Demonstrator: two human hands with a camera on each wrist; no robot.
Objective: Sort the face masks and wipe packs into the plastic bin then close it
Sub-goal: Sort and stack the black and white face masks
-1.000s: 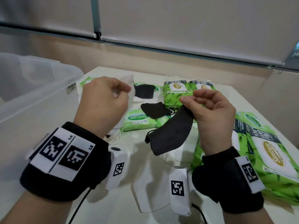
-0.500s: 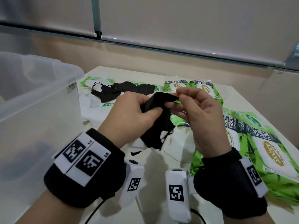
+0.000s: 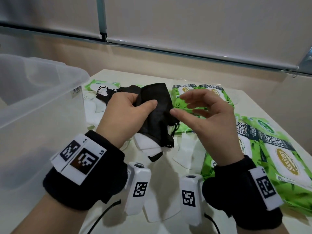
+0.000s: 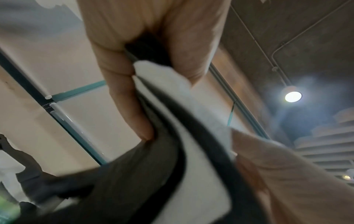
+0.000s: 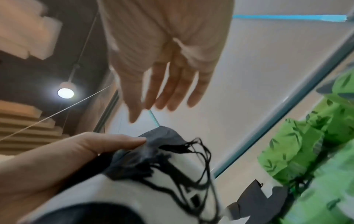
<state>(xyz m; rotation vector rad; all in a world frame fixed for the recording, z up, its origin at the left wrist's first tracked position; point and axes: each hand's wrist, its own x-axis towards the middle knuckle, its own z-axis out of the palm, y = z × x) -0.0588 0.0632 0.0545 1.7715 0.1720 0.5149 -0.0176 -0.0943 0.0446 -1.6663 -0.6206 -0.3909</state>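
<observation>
Black and white masks [image 3: 157, 119], leaf-patterned green packs [image 3: 285, 159].

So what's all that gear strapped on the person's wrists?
Both hands are bare. Each wrist wears a thick black band: the left band carries two white tags printed with black square codes, lettered L4 and L5; the right band carries one such tag. A white camera box with its own code hangs under each wrist, trailing a thin black cable.
</observation>
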